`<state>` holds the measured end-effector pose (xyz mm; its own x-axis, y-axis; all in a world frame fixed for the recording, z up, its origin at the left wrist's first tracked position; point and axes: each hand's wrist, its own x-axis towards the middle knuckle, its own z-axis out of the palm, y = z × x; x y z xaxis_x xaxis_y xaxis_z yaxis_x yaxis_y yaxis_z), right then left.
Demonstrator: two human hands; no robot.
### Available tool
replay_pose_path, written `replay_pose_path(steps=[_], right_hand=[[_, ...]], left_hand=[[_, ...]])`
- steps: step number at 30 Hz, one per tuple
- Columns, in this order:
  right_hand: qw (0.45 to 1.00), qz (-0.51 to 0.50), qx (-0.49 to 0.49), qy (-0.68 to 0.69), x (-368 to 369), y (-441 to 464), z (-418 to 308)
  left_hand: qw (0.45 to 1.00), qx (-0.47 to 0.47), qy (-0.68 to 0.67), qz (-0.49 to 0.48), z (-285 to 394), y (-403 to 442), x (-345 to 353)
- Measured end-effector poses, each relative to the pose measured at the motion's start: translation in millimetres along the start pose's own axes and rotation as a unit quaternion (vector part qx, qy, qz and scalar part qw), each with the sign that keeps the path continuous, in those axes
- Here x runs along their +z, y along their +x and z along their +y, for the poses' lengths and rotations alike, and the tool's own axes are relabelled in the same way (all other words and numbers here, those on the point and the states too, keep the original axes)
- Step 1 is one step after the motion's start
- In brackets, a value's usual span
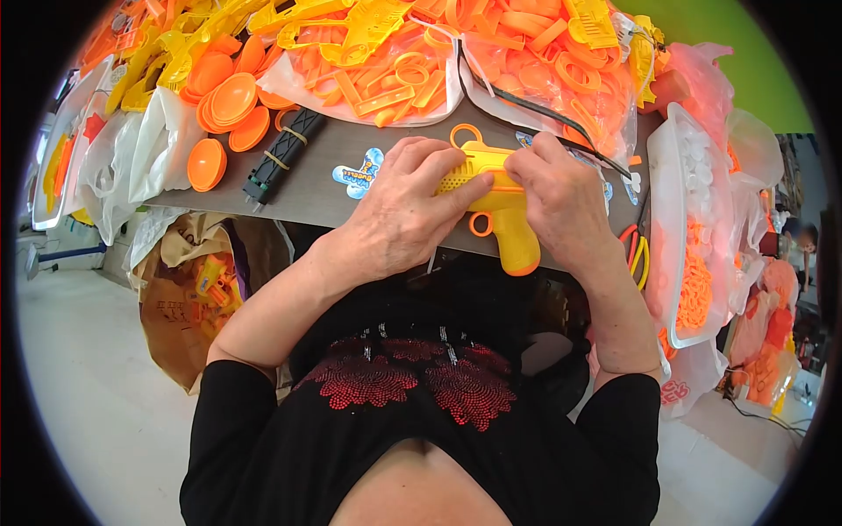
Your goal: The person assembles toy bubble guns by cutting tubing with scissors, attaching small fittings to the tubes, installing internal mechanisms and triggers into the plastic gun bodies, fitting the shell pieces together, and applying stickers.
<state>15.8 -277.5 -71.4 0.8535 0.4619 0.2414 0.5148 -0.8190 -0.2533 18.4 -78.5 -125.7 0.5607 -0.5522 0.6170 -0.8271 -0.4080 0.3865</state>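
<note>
1. Head view, and here's the room: a green area (745, 53) glows at the upper right, a pale floor (79, 368) spreads at the lower left, and the grey surface (338, 145) runs across the middle.
2. Up at the far side, orange parts (561, 53) and yellow parts (360, 35) heap high, some inside clear plastic. Orange cups (232, 98) pile at the left, with a black lattice piece (281, 158) bound by two bands near them.
3. Centre stage, the yellow toy gun (509, 215)! It's in both hands at the surface's near edge, handle pointing toward the person, one orange ring (465, 135) above it, another (480, 224) below.
4. Left hand (403, 202): its grip pinches the gun's left end, thumb on the near side, fingers over the top.
5. Right hand (561, 197): its grip is closed on the right end, fingertips bunched; the exact contact is hidden.
6. Just left of the left hand lies a blue-and-white card (358, 174).
7. Over right, yellow-and-red handles (640, 261) sit beside a translucent tray (664, 219).
</note>
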Motion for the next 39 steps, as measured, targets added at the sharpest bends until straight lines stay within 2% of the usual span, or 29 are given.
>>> replay_pose_path(steps=[2,6,8,9,11,12,14,18,21,23,26,33,35,36,38,39], right_hand=[[1.000,-0.001,-0.009,-0.016,1,0,-2],[0.998,0.048,0.010,0.036,6,-5,-2],[0.996,0.073,0.015,0.053,6,-6,1],[0.993,0.083,0.028,0.075,5,-7,3],[0.990,0.092,0.044,0.100,5,-10,4],[0.987,0.097,0.064,0.115,3,-11,3],[0.983,0.103,0.083,0.131,0,-13,4],[0.975,0.123,0.093,0.161,1,-14,-1],[0.971,0.136,0.092,0.173,1,-17,-6],[0.971,0.144,0.088,0.170,1,-19,-7],[0.969,0.161,0.074,0.174,3,-22,-8],[0.963,0.167,0.072,0.197,-7,-29,-19],[0.964,0.166,0.075,0.194,-8,-35,-25],[0.959,0.159,0.060,0.225,-5,-37,-31],[0.937,0.137,0.065,0.316,10,-43,-47],[0.929,0.134,0.076,0.336,19,-44,-58]], left_hand=[[1.000,-0.001,0.012,-0.005,1,0,-2],[1.000,-0.011,0.006,0.000,1,-3,0],[0.997,-0.019,-0.033,0.070,0,-5,-3],[0.997,-0.019,-0.032,0.069,-2,-7,-8],[0.979,-0.139,0.002,0.151,-11,-19,-29],[0.975,-0.176,0.031,0.133,-19,-25,-41],[0.951,-0.304,-0.016,0.051,-26,-39,-57],[0.953,-0.303,-0.021,0.004,-37,-50,-56],[0.966,-0.256,0.025,-0.031,-38,-48,-55],[0.951,-0.306,-0.014,-0.049,-38,-48,-55],[0.942,-0.333,-0.018,-0.047,-38,-48,-55],[0.934,-0.353,-0.027,-0.043,-36,-46,-58],[0.886,-0.406,-0.212,0.073,-32,-45,-59],[0.886,-0.404,-0.216,0.072,-23,-39,-60],[0.789,-0.418,-0.426,0.146,7,-21,-57],[0.758,-0.396,-0.500,0.140,16,-19,-50]])
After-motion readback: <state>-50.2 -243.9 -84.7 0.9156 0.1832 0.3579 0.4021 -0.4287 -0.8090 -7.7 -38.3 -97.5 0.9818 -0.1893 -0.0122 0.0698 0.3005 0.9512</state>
